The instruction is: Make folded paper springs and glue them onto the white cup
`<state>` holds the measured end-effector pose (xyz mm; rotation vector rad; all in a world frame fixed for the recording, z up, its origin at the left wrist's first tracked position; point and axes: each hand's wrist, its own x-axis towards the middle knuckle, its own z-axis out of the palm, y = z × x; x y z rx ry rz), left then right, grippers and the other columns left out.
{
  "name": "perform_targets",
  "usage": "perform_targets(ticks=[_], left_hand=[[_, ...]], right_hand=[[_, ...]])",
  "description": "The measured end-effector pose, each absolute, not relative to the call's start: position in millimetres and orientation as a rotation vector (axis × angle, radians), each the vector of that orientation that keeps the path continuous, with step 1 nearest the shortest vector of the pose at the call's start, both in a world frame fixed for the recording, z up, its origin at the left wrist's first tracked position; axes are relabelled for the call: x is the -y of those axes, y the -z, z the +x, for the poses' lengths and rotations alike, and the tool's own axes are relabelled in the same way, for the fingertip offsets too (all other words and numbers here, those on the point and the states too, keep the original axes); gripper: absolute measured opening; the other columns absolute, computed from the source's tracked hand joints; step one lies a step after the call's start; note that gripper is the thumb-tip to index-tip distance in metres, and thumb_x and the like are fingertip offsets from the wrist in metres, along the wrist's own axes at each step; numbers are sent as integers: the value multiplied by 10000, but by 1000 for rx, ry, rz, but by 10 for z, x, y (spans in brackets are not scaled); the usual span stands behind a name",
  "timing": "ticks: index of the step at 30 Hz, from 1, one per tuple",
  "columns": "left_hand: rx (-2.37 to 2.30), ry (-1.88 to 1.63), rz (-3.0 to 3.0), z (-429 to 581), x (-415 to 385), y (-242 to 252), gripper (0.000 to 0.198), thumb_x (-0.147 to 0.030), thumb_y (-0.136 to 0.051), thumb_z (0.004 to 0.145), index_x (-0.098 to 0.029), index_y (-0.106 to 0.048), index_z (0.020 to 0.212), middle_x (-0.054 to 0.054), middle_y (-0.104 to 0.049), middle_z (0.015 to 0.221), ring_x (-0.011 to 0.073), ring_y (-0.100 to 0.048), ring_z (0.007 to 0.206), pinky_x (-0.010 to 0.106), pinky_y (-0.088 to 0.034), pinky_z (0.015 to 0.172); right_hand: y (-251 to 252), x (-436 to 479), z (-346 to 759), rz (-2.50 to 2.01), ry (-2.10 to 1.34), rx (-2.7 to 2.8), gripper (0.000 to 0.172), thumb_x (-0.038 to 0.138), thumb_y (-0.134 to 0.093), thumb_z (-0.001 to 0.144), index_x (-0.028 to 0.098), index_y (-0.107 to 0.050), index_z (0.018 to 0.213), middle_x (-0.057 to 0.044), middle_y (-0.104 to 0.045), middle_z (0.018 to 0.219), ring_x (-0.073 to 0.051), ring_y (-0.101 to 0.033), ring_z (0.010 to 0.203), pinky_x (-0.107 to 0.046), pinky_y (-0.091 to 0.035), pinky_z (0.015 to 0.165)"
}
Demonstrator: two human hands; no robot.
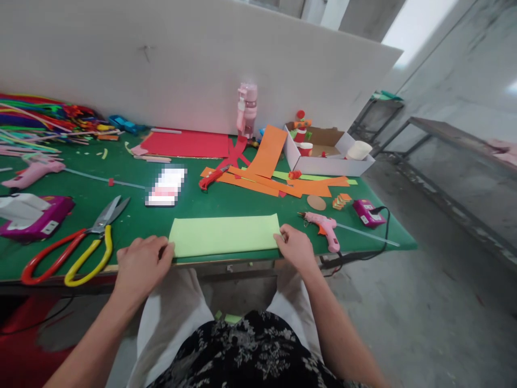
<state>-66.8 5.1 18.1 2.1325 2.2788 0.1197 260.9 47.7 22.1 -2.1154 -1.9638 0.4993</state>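
Note:
A light green paper sheet [224, 234] lies flat at the front edge of the green table [194, 202]. My left hand [141, 264] pinches its left end, fingers curled on the near corner. My right hand [294, 247] grips the right end in the same way. Both hands rest at the table's front edge, one at each short side of the sheet.
Big scissors with red and yellow handles [76, 245] lie left of my left hand. A pink glue gun [325, 225] and its cable lie right of my right hand. Orange paper strips [266, 172], a red sheet [188, 144], a pink bottle [246, 110] and a white box [327, 151] sit further back.

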Motion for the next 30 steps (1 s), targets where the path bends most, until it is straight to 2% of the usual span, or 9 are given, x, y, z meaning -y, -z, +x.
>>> perform_targets(ticks=[8,14,22,27,30], left_hand=[[-2251,69,2056,-628,-103,-285,412,-331,-270,954,-205,-611,759,130,-712,916,296,-598,902,371,-339,675],[-2272,172,2054,-572,-119,-355,439,-318,-241,969,-198,-619,782,116,-720,880,281,-610,909,360,-361,694],[-2315,101,2152,-578,-87,-284,426,-299,-280,955,-204,-630,731,108,-720,836,267,-600,826,357,-341,654],[-2379,77,2163,-508,-38,-277,430,-311,-289,966,-195,-637,743,119,-721,887,273,-606,865,365,-359,684],[-2406,66,2130,-466,-11,-275,439,-319,-277,979,-175,-669,842,142,-710,914,299,-619,904,400,-396,735]], right_hand=[[-264,-472,2563,-2194,-494,1980,102,260,-556,921,217,-590,835,10,-599,723,-150,-517,664,-255,-219,569],[-275,-469,2550,-2215,-481,1950,102,270,-561,917,223,-607,839,7,-611,731,-150,-527,660,-257,-220,567],[-298,-470,2527,-2242,-478,1961,93,274,-557,926,226,-616,873,0,-641,761,-157,-565,695,-262,-223,573],[-300,-460,2508,-2287,-460,1974,96,284,-543,932,229,-622,922,-14,-677,807,-173,-602,733,-270,-228,581],[-306,-455,2504,-2309,-454,1985,114,299,-531,942,229,-621,956,-25,-701,848,-189,-629,774,-276,-237,587]])
